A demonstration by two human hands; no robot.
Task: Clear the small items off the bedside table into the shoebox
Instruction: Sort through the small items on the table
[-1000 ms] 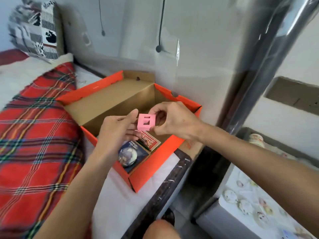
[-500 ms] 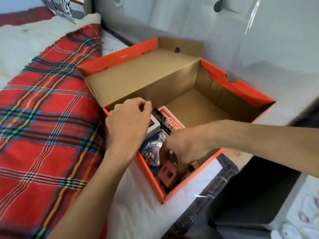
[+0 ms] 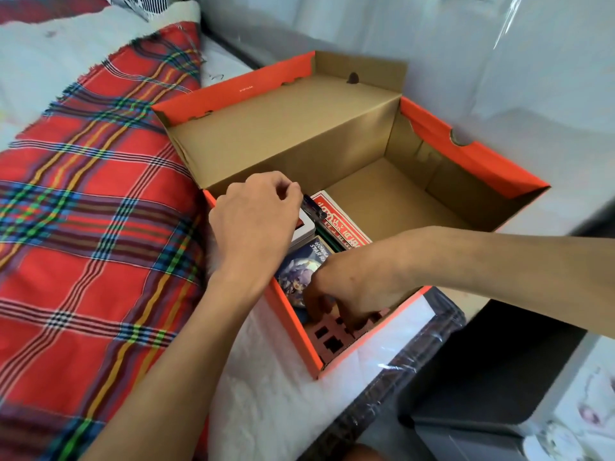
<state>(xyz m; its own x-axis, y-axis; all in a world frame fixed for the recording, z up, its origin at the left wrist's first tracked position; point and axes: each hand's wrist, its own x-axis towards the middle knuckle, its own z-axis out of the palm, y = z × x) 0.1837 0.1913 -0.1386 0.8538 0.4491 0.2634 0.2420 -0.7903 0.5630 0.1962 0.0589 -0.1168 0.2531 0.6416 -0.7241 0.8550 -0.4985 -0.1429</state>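
Right grip point(image 3: 349, 291) pinched block point(image 3: 327, 341) in shoebox point(image 3: 492, 171) near corner. Left grip point(image 3: 256, 224) sat curled at rim; could not tell if holding.

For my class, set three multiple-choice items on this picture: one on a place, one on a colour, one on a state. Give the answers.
1. Where is the right hand?
A in the shoebox's near corner
B in its far corner
C outside it

2. What colour is the shoebox outside?
A blue
B orange
C green

3. How is the lid?
A shut
B taped down
C open

Answers:
1 A: its fingers are down on the pink foam pieces in that corner.
2 B: the rim and outer walls are orange.
3 C: the lid lies folded back, so the inside shows.
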